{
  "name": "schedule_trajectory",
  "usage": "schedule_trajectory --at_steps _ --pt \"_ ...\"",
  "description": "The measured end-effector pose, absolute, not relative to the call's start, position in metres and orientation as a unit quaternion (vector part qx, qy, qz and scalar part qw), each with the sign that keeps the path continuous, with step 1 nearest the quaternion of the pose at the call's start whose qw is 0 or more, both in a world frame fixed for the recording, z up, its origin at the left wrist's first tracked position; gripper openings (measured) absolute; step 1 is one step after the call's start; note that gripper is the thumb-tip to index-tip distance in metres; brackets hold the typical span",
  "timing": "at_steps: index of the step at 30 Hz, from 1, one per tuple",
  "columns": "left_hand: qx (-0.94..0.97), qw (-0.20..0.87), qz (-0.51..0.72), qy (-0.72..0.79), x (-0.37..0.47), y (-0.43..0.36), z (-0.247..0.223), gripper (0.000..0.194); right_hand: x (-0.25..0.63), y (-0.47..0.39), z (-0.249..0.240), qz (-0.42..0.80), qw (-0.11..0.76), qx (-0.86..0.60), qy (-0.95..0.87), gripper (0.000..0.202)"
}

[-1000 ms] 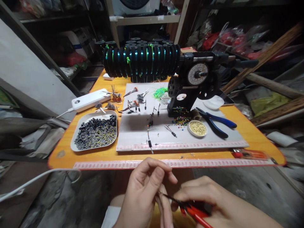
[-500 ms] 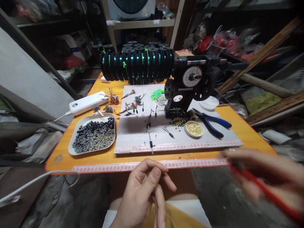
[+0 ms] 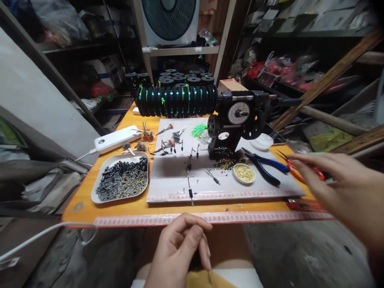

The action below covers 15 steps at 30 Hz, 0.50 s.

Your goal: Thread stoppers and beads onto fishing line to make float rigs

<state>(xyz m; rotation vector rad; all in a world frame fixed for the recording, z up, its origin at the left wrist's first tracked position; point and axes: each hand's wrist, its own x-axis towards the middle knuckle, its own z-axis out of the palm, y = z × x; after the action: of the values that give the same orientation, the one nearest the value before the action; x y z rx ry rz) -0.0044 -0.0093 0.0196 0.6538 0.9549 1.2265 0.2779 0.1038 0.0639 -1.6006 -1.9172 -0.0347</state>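
Note:
My left hand (image 3: 183, 248) is low in front of the table, its thumb pressed against bent fingers; whatever lies between them is hidden. At the right table edge, my slightly blurred right hand (image 3: 339, 176) has its fingers around the handles of red-handled pliers (image 3: 295, 171), whose thin tips point up and left. Blue-handled pliers (image 3: 267, 164) lie just left of these. Another red-handled tool (image 3: 295, 204) rests below, by the front edge. Small black parts on wires (image 3: 190, 193) lie on the white board (image 3: 168, 176).
A tray (image 3: 147, 176) of small dark parts is on the left, near a white power bank (image 3: 115, 139). Behind the board stands a black machine (image 3: 225, 140) with a ribbed roller (image 3: 177, 100). A dish (image 3: 244, 173) of gold bits and coloured beads (image 3: 225, 163) sit on the board.
My right hand has moved up and inward with the red-handled pliers, to the table's right edge. My left hand stays low with slightly shifted fingers. The view has tilted up a little.

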Motion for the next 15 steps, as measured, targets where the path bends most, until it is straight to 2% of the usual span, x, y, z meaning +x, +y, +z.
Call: schedule_trajectory --at_steps 3,5,6,8,11,13,15 --pt "0.321 0.642 0.523 0.460 -0.005 -0.011 0.022 0.033 0.202 0.082 0.075 0.140 0.304 -0.517 -0.788 0.030" --pt "0.346 0.623 0.513 0.478 -0.006 -0.012 0.022 0.034 0.157 0.079 0.077 0.429 0.294 -0.426 -0.740 0.032" --pt "0.355 0.614 0.513 0.484 -0.007 -0.012 0.022 0.035 0.140 0.081 0.077 0.517 0.301 -0.396 -0.696 0.030" --pt "0.363 0.593 0.529 0.486 -0.010 -0.009 0.025 0.041 0.119 0.084 0.076 0.579 0.306 -0.369 -0.660 0.025" --pt "0.356 0.574 0.565 0.474 -0.014 0.001 0.032 0.050 0.111 0.086 0.076 0.587 0.315 -0.372 -0.647 0.020" --pt "0.348 0.569 0.574 0.475 -0.015 0.007 0.036 0.039 0.113 0.084 0.075 0.615 0.311 -0.368 -0.624 0.019" --pt "0.341 0.566 0.579 0.478 -0.014 0.009 0.037 0.029 0.117 0.082 0.075 0.695 0.323 -0.332 -0.550 0.022"
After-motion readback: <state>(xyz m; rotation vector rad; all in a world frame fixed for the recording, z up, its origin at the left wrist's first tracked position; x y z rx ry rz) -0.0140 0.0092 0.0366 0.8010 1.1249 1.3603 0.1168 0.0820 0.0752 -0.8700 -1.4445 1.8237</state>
